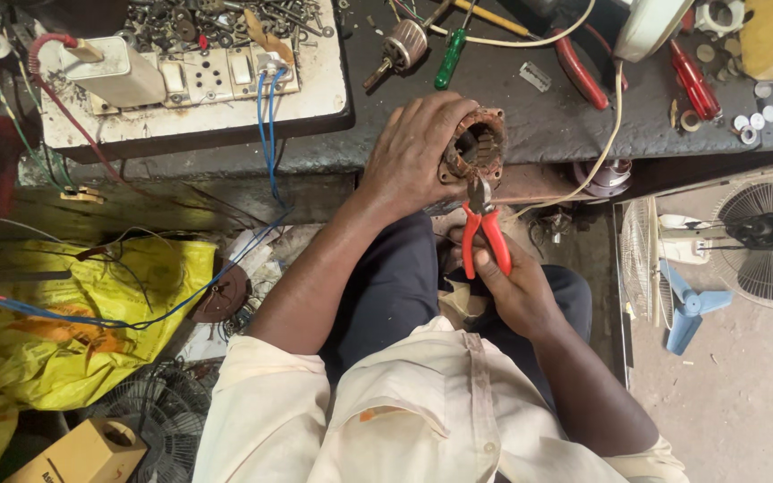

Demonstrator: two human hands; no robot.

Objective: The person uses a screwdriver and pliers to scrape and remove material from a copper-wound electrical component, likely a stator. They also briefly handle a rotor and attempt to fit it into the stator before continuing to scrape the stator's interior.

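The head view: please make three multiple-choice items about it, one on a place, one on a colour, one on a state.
1. Where do the jaws of the pliers stand?
A. at the rim of the motor stator
B. on the yellow bag
C. inside the fan guard

2. What colour are the plier handles?
A. green
B. red
C. blue

3. How is the stator kept?
A. lying loose on the bench
B. hanging from a wire
C. gripped by the left hand

Answers: 1 A, the tips meet the stator's lower edge; 2 B, red grips show in the right hand; 3 C, the fingers wrap its side.
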